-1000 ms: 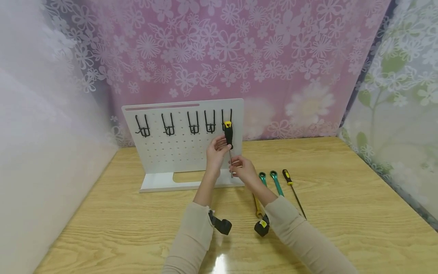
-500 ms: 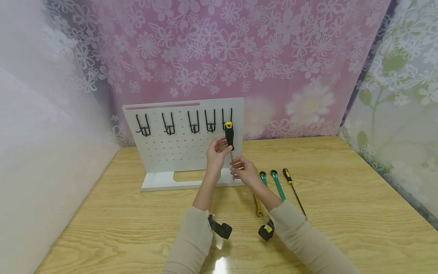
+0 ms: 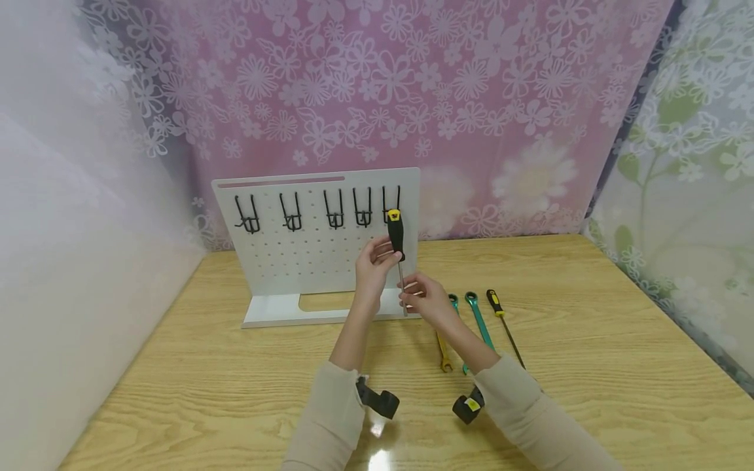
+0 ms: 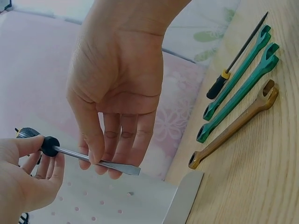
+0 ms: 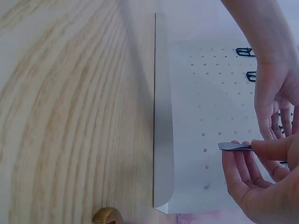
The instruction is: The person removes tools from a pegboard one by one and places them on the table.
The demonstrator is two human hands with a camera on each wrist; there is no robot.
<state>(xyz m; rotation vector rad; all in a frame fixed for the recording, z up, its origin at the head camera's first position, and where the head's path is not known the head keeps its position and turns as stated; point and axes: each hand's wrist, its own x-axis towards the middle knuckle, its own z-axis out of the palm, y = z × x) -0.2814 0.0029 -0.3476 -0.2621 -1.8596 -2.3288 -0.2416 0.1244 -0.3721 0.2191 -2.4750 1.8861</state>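
A flat-blade screwdriver with a black and yellow handle (image 3: 396,237) stands nearly upright, handle up, in front of the right end of a white pegboard (image 3: 306,261). My left hand (image 3: 371,271) holds it at the lower end of the handle, thumb and fingers around the collar. Lower down, my right hand (image 3: 429,302) pinches the metal shaft (image 4: 84,156) between thumb and fingers. In the right wrist view the flat tip (image 5: 230,146) pokes out past the right thumb. The handle's top overlaps the rightmost black hook (image 3: 391,196) in the head view.
More black double hooks (image 3: 334,212) line the board's upper part. Right of the board lie two green wrenches (image 3: 480,320), a gold wrench (image 4: 233,122) and another black and yellow screwdriver (image 3: 496,303). My right forearm partly covers them. A flowered curtain (image 3: 377,98) hangs behind the table.
The right hand has moved slightly down and to the right, and the screwdriver's tip has swung that way with it. The handle has shifted a little lower; the left hand has barely moved.
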